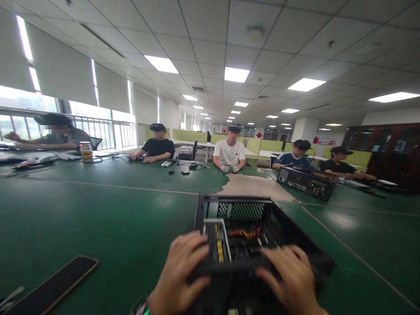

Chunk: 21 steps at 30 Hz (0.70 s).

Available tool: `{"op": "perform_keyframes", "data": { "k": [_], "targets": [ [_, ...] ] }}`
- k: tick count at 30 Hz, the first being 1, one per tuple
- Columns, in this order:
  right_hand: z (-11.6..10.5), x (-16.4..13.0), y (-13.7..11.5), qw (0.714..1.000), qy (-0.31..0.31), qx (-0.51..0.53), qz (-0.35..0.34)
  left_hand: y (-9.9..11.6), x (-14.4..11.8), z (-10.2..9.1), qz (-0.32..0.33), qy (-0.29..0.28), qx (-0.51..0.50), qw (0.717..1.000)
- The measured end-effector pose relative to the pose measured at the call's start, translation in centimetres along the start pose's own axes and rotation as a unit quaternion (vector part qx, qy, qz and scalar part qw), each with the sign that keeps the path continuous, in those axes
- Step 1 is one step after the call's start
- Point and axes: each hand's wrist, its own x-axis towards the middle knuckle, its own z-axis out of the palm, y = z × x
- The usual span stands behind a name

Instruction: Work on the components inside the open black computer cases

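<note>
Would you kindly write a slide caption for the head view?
Left hand and right hand at an open black computer case on a green table.

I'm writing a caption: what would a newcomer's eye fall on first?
An open black computer case sits low and near centre, with the blurred left hand and right hand at its near edge. Beyond, a ragged beige patch breaks the green tabletop, in front of a person in a white shirt.
</note>
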Motion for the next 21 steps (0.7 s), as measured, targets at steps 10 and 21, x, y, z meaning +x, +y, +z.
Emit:
{"op": "perform_keyframes", "data": {
  "k": [10, 21],
  "targets": [
    [-5.9, 7.4, -11.0, 0.963, 0.052, 0.265, -0.009, 4.3, 13.9, 1.7, 0.102, -0.220, 0.054, 0.969],
    [-8.6, -8.8, -14.8, 0.983, 0.154, 0.065, -0.082, 13.0, 7.7, -3.1, 0.227, -0.383, 0.046, 0.894]
  ]
}}
